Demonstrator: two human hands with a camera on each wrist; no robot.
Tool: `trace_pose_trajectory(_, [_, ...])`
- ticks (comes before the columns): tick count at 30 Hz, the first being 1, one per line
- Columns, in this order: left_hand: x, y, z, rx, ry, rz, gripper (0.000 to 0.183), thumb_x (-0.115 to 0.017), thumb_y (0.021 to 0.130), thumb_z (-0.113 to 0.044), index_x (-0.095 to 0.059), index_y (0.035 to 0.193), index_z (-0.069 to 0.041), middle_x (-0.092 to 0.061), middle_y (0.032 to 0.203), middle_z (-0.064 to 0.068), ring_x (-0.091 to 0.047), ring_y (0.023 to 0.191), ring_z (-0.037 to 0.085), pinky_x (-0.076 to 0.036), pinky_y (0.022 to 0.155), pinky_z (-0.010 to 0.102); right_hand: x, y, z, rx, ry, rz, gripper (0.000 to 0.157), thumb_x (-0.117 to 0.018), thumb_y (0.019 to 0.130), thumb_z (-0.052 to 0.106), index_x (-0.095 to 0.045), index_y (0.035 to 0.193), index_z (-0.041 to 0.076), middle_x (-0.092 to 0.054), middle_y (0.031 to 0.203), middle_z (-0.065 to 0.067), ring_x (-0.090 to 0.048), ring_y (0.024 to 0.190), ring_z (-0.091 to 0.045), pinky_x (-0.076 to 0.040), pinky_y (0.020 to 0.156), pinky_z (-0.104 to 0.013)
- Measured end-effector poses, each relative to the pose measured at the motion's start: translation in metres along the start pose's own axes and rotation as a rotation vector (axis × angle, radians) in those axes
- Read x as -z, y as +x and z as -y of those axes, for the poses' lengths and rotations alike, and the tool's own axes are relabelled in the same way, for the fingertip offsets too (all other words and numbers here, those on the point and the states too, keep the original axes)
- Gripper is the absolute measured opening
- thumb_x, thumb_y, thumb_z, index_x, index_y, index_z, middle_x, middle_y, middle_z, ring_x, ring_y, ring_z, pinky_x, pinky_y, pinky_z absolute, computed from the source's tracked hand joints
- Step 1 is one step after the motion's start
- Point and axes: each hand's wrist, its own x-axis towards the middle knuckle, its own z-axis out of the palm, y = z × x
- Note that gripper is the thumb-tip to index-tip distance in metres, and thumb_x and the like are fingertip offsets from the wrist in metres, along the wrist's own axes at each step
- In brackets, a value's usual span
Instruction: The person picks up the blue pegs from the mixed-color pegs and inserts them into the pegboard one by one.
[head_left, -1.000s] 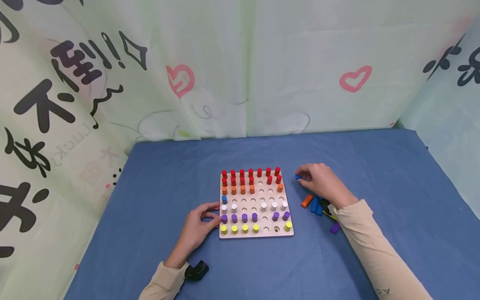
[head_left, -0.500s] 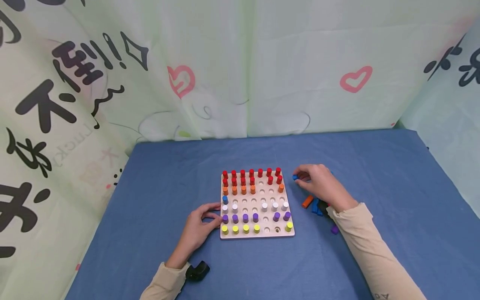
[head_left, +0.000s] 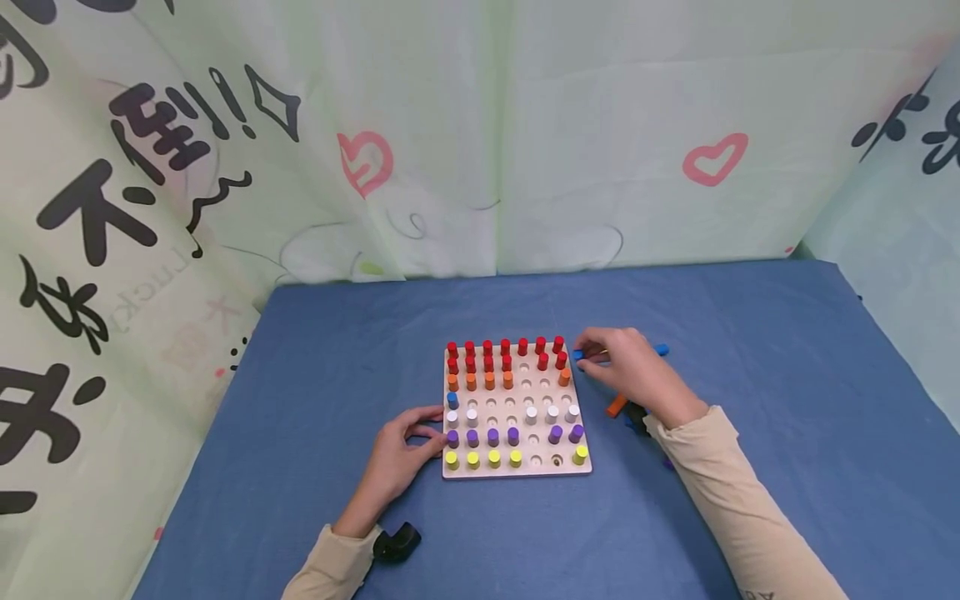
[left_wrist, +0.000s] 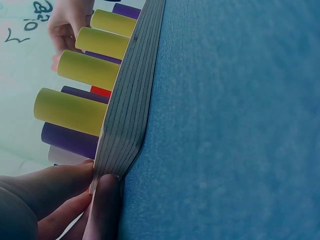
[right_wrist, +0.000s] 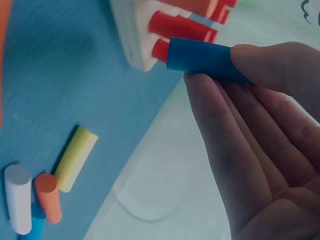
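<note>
A blue cylindrical peg points its flat end left toward the wooden pegboard, long axis running sideways, smooth and plain, pinched by the right hand just beside the pegboard's far right corner, while the left hand grips the pegboard's left edge.

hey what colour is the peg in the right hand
Plain blue. The cylindrical peg pinched by the right hand shows best in the right wrist view.
</note>
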Motion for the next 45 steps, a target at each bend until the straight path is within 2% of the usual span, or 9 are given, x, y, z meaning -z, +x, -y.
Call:
trace_pose_trajectory(10, [0.0, 0.0, 0.0, -0.014, 0.01, 0.008, 0.038, -0.073, 0.091, -0.012, -0.064, 0.127, -0.007, -0.07, 0.105, 0.008, -0.069, 0.085, 0.015, -0.058, 0.071, 0.026, -0.001, 0.0, 0.012, 0.019, 0.056, 0.008, 0.016, -0.069, 0.088, -0.003, -0.067, 0.103, -0.002, -0.071, 0.1, -0.014, -0.072, 0.093, -0.029, -0.058, 0.082, -0.043])
trace_pose_trajectory(25, [-0.001, 0.002, 0.0, -0.01, 0.009, 0.005, 0.037, -0.072, 0.091, -0.01, -0.065, 0.127, -0.008, -0.071, 0.1, 0.007, -0.069, 0.084, 0.015, -0.057, 0.07, 0.025, -0.006, 0.006, 0.027, 0.033, 0.045, -0.027, 0.02, -0.072, 0.086, -0.004, -0.068, 0.106, -0.001, -0.072, 0.101, -0.014, -0.072, 0.093, -0.029, -0.058, 0.082, -0.045])
trace_pose_trajectory(38, [0.0, 0.001, 0.0, -0.009, 0.012, 0.003, 0.037, -0.072, 0.09, -0.01, -0.065, 0.127, -0.007, -0.071, 0.1, 0.007, -0.069, 0.084, 0.015, -0.057, 0.07, 0.025, -0.013, 0.015, 0.044, 0.064, 0.107, 0.016, 0.021, -0.073, 0.088, 0.002, -0.068, 0.109, -0.001, -0.071, 0.102, -0.013, -0.072, 0.091, -0.024, -0.06, 0.077, -0.037])
trace_pose_trajectory(45, [-0.001, 0.001, 0.0, 0.003, 0.006, -0.001, 0.038, -0.072, 0.09, -0.009, -0.065, 0.127, -0.007, -0.069, 0.107, 0.008, -0.068, 0.086, 0.015, -0.058, 0.069, 0.025, -0.021, 0.017, 0.053, 0.103, 0.132, 0.029, 0.015, -0.07, 0.09, 0.002, -0.068, 0.105, 0.0, -0.071, 0.1, -0.011, -0.072, 0.092, -0.024, -0.059, 0.079, -0.035])
